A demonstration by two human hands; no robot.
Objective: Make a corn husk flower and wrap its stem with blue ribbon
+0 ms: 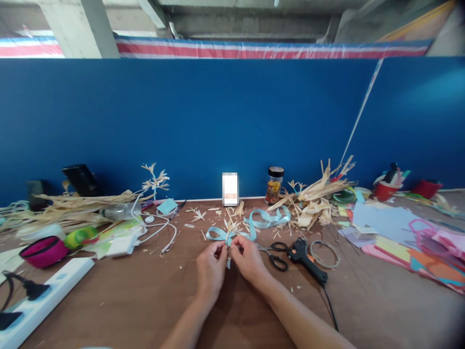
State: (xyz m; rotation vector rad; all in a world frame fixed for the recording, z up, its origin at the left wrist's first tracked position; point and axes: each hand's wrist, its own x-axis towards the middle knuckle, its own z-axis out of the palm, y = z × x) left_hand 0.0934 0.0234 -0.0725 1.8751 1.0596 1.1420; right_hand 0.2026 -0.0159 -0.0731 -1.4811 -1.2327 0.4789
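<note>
My left hand [212, 270] and my right hand [248, 259] meet over the table, fingertips pinched together around a light blue ribbon [251, 229]. A small flower of dried pale husk strips [231, 228] stands up just above the fingertips, with ribbon at its base. One ribbon loop spreads to the left, and the longer end curls away to the back right. Exactly how the ribbon passes between the fingers is hidden. Black-handled scissors [271, 249] lie just right of my right hand, beside a black glue gun [305, 261].
Husk scraps litter the brown table [145, 300]. Behind stand a jar [274, 188], a husk pile [316, 201] and a husk flower on a stem [155, 183]. A white power strip [54, 295] lies at left, coloured papers [385, 225] at right. A blue partition [203, 116] closes the back.
</note>
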